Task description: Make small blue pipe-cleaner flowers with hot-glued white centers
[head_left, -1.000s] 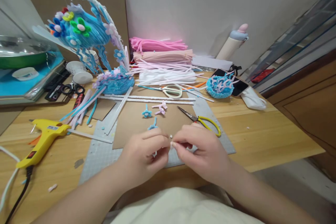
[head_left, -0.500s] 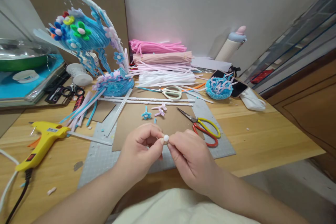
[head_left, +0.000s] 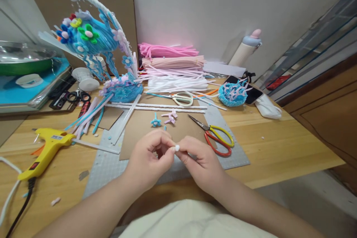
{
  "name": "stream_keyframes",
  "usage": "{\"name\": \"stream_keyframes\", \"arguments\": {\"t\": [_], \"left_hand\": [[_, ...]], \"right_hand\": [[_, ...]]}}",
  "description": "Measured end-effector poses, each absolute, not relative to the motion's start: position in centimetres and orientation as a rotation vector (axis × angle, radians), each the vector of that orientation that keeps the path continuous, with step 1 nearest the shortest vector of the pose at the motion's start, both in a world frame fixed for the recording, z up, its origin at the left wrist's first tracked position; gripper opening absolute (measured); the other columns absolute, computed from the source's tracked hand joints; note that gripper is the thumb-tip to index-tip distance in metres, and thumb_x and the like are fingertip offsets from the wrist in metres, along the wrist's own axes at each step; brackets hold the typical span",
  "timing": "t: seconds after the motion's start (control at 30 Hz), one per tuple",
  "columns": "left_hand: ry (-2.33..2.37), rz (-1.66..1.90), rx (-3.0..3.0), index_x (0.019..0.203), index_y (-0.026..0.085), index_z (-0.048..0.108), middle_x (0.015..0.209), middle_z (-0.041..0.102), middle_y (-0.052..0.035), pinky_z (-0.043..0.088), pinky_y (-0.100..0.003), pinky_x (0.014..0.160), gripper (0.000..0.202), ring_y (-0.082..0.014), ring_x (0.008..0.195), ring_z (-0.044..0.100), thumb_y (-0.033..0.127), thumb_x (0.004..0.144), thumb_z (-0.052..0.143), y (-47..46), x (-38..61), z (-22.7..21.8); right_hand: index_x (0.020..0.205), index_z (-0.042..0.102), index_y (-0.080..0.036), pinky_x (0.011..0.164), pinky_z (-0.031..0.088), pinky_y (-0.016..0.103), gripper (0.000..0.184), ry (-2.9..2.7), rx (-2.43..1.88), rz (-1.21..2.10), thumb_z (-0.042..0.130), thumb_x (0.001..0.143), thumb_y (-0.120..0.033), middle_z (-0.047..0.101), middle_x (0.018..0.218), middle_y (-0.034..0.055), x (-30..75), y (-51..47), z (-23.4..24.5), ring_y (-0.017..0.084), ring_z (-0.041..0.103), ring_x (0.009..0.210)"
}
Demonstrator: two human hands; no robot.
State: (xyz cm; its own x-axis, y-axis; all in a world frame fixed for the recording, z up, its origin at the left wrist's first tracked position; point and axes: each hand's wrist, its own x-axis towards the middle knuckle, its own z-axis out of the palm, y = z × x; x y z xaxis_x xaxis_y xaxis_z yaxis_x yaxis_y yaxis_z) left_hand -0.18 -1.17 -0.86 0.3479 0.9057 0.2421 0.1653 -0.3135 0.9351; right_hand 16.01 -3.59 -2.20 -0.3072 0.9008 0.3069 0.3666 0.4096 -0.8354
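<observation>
Between the fingertips of both hands is a small white fuzzy ball [head_left: 177, 148], seemingly rolled from pipe cleaner. My left hand [head_left: 152, 158] pinches it from the left with thumb and forefinger. From the right, my right hand [head_left: 202, 163] presses thumb and forefinger against it. Just beyond the hands, a blue pipe-cleaner flower [head_left: 155, 121] and two pink flower pieces [head_left: 170, 116] lie on a cardboard sheet [head_left: 134, 134]. Scissors with red and yellow handles [head_left: 220, 139] lie open to the right of my right hand.
A yellow glue gun [head_left: 46, 152] lies at left. Behind it stands a blue decorated pipe-cleaner sculpture [head_left: 100, 41]. Pink and white pipe-cleaner bundles [head_left: 173, 63] line the wall. White-handled scissors [head_left: 182, 99], a blue woven piece [head_left: 232, 95] and a bottle [head_left: 247, 48] are farther back.
My right hand has turned slightly, with its fingers shifting around the white ball. My left hand stays nearly in place. The view has shifted very slightly.
</observation>
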Motion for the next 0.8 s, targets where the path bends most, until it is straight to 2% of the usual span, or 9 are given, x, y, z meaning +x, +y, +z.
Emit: {"name": "stream_keyframes", "arguments": {"t": [0.13, 0.2, 0.23, 0.3, 0.4, 0.47, 0.63, 0.8], "left_hand": [[0.979, 1.018, 1.972, 0.074, 0.018, 0.054, 0.069, 0.054, 0.0015, 0.041, -0.02, 0.049, 0.012, -0.0102, 0.058, 0.049, 0.007, 0.076, 0.054, -1.3, -0.3, -0.8], [0.973, 1.028, 2.132, 0.077, 0.019, 0.053, 0.071, 0.054, 0.0016, 0.04, -0.02, 0.051, 0.013, -0.0099, 0.059, 0.049, 0.006, 0.076, 0.053, -1.3, -0.4, -0.9], [0.966, 1.035, 2.203, 0.079, 0.019, 0.052, 0.073, 0.054, 0.0016, 0.041, -0.02, 0.053, 0.014, -0.0099, 0.06, 0.049, 0.006, 0.076, 0.053, -1.4, -0.5, -0.9], [0.948, 1.028, 2.318, 0.082, 0.02, 0.052, 0.076, 0.056, 0.0011, 0.041, -0.021, 0.054, 0.014, -0.01, 0.061, 0.051, 0.007, 0.078, 0.052, -1.4, -0.6, -1.0], [0.902, 0.996, 2.447, 0.084, 0.02, 0.051, 0.08, 0.058, -0.0005, 0.042, -0.021, 0.055, 0.012, -0.0106, 0.064, 0.054, 0.009, 0.081, 0.052, -1.3, -0.8, -1.0], [0.846, 0.982, 2.517, 0.087, 0.02, 0.052, 0.083, 0.06, -0.0018, 0.043, -0.021, 0.057, 0.01, -0.0112, 0.066, 0.056, 0.011, 0.083, 0.052, -1.2, -1.0, -0.9], [0.766, 0.983, 2.639, 0.093, 0.019, 0.053, 0.086, 0.063, -0.0047, 0.044, -0.023, 0.06, 0.01, -0.0137, 0.07, 0.059, 0.012, 0.087, 0.05, -1.3, -1.2, -0.6], [0.705, 0.985, 2.717, 0.095, 0.018, 0.054, 0.086, 0.066, -0.0052, 0.044, -0.024, 0.061, 0.011, -0.0143, 0.072, 0.06, 0.013, 0.088, 0.048, -1.5, -1.3, -0.5]], "right_hand": [[0.099, 0.061, -0.022, 0.083, 0.038, 0.033, 0.014, -1.8, -1.165, 0.724, 0.051, 0.089, -0.022, 0.059, 0.098, 0.0051, 16.3, -3.7, -1.9, 0.019, 0.053, 0.095], [0.093, 0.06, -0.019, 0.081, 0.04, 0.033, 0.011, -1.68, -1.217, 0.72, 0.052, 0.088, -0.024, 0.058, 0.094, 0.0053, 16.5, -3.8, -1.6, 0.019, 0.053, 0.092], [0.086, 0.059, -0.018, 0.075, 0.041, 0.032, 0.013, -1.612, -1.231, 0.846, 0.051, 0.088, -0.026, 0.058, 0.085, 0.0039, 16.6, -3.9, -1.4, 0.017, 0.054, 0.083], [0.075, 0.055, -0.017, 0.06, 0.042, 0.026, 0.022, -1.417, -1.201, 1.308, 0.05, 0.089, -0.034, 0.054, 0.071, 0.0, 16.6, -4.1, -1.1, 0.012, 0.052, 0.064], [0.077, 0.053, -0.015, 0.048, 0.038, 0.019, 0.025, -1.031, -1.036, 1.896, 0.059, 0.084, -0.038, 0.055, 0.067, -0.002, 16.6, -4.4, -0.9, 0.007, 0.05, 0.051], [0.078, 0.054, -0.014, 0.045, 0.037, 0.016, 0.023, -0.816, -0.922, 2.06, 0.064, 0.082, -0.034, 0.056, 0.068, -0.0019, 16.7, -4.5, -0.8, 0.005, 0.049, 0.049], [0.082, 0.055, -0.013, 0.04, 0.032, 0.011, 0.013, -0.281, -0.651, 2.426, 0.063, 0.083, -0.023, 0.056, 0.072, -0.002, 17.5, -4.5, -0.9, 0.002, 0.046, 0.049], [0.083, 0.057, -0.009, 0.035, 0.025, 0.006, 0.016, -0.013, -0.604, 2.512, 0.069, 0.079, -0.02, 0.055, 0.074, -0.0018, 17.7, -4.9, -0.9, -0.001, 0.042, 0.049]]}}
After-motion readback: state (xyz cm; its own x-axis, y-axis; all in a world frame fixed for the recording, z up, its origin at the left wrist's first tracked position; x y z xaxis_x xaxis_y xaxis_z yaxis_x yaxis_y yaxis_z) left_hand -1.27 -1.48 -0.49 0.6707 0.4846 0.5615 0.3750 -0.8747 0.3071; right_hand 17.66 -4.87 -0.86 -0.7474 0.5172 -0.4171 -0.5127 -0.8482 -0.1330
